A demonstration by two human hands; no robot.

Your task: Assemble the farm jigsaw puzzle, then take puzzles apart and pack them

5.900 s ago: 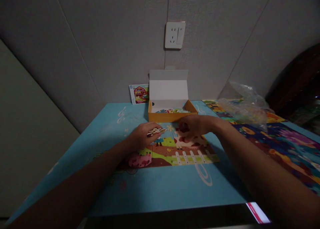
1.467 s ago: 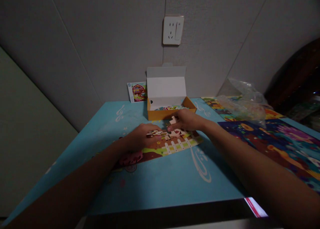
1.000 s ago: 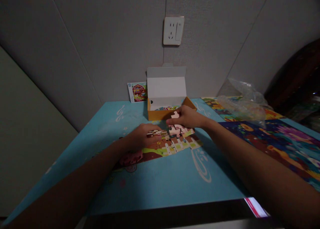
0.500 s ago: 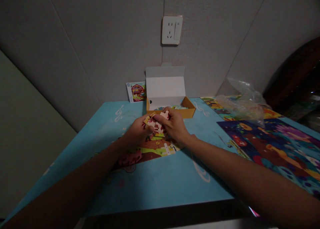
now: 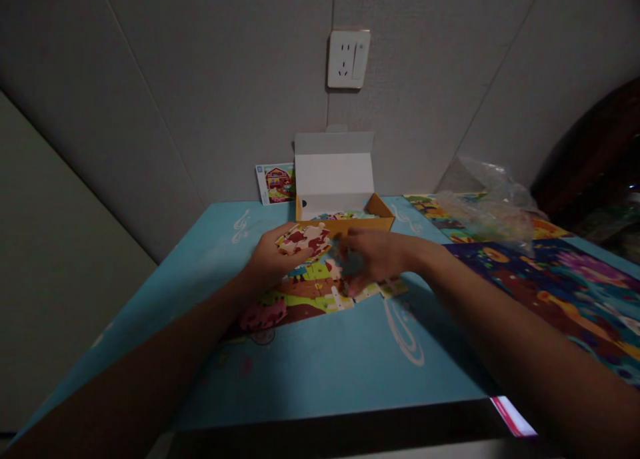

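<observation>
Head view: the left hand (image 5: 273, 253) clasped jigsaw pieces (image 5: 306, 239); whether the half-curled, blurred right hand (image 5: 377, 253) held any, I couldn't tell.

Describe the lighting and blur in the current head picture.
All in the head view: lighting is dim; the bare right hand looks blurred; the crumpled, clear plastic bag shows pale glints; soft shadows darken parts of the light-blue, white-patterned tabletop.

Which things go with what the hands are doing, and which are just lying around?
In use, it seems:
puzzle pieces in the left hand
farm puzzle by the right hand
orange box holding colourful pieces

Just lying about:
dark blue picture
plastic bag
</observation>
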